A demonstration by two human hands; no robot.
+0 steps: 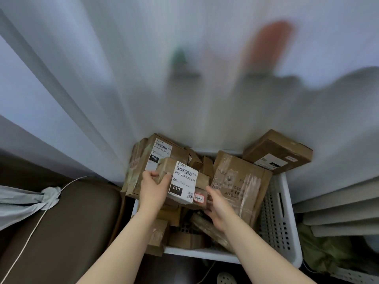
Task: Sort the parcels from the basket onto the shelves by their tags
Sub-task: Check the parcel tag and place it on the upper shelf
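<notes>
A white perforated basket [274,218] on the floor is piled with brown cardboard parcels. Above the pile I hold a small parcel [182,182] with a white shipping label reading 010 and a small red-edged tag [199,199] handwritten "34-5". My left hand [152,186] grips the parcel's left end, fingers curled over its top edge. My right hand [217,208] cups its right underside. A larger parcel [158,154] with a similar 010 label lies behind at the basket's left. A taped flat box [240,181] leans on the right. No shelves are in view.
A sheer white curtain [184,78] hangs right behind the basket. Another box [277,151] perches on the basket's far right corner. A dark brown cushioned seat [71,222] with a tied cloth and cord sits at the left. Grey slats and a green bag [328,253] are at the right.
</notes>
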